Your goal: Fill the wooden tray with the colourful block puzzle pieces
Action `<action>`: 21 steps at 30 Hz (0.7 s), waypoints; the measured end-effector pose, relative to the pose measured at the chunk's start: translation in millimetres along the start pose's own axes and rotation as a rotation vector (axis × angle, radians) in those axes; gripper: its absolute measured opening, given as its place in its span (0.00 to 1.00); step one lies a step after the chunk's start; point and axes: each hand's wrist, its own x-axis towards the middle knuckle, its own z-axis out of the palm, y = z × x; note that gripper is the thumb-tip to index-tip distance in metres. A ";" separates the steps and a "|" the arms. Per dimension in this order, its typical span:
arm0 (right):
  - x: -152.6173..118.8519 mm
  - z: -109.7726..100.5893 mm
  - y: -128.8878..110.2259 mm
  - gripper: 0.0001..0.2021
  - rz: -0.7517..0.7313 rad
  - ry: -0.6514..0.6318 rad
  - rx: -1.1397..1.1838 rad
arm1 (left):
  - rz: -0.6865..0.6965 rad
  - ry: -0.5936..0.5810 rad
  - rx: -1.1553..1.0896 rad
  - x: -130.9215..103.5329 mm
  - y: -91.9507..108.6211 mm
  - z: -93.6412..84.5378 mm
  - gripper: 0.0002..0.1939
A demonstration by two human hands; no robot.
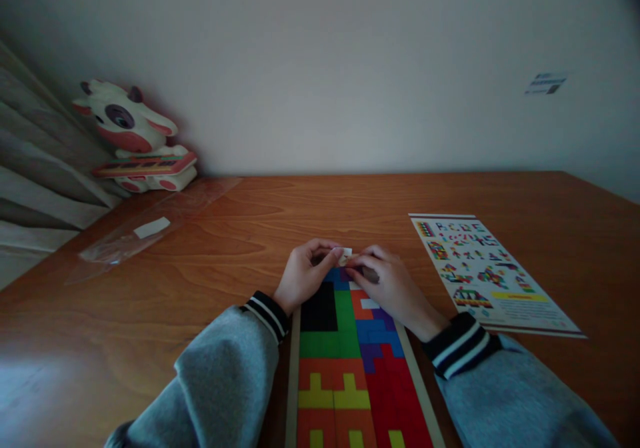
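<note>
A framed block puzzle (330, 345) lies on the table, filled with green, blue, purple, orange, yellow and red pieces. Near its upper left is a black square area (319, 308). Over the far end of the puzzle, my left hand (309, 271) pinches a small white piece (345, 256) with a dark mark on it. My right hand (387, 281) is at the right side of the same piece, its thumb and fingers pressed together there. Whether the right fingers grip the white piece too is too small to tell.
A printed pattern sheet (487, 275) lies on the table (225, 235) at the right. At the left are a clear plastic bag (123, 241) with a white label and a cow-shaped toy keyboard (145, 145). Beside them hangs a curtain (40, 168); a wall (350, 68) stands behind.
</note>
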 end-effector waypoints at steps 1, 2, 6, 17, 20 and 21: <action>-1.3 -2.3 -1.1 0.05 -0.021 0.003 -0.018 | 0.001 -0.001 0.005 0.0 0.2 0.1 0.16; -3.0 -5.5 -2.4 0.06 -0.046 0.002 -0.031 | 0.000 -0.002 0.009 0.1 0.3 0.2 0.16; -11.9 -20.8 -5.6 0.13 -0.164 -0.021 -0.045 | -0.005 -0.011 0.026 -0.3 0.3 0.1 0.17; -20.4 -19.3 -0.4 0.25 -0.124 -0.087 0.155 | -0.001 -0.035 0.033 -1.2 -0.3 -1.4 0.15; -19.2 -21.0 -0.6 0.19 -0.079 -0.002 0.131 | -0.013 -0.048 0.033 -1.3 -1.8 -1.5 0.15; -18.9 -21.8 -0.6 0.17 -0.053 0.034 0.126 | -0.014 -0.061 0.037 -1.5 -2.2 -1.4 0.14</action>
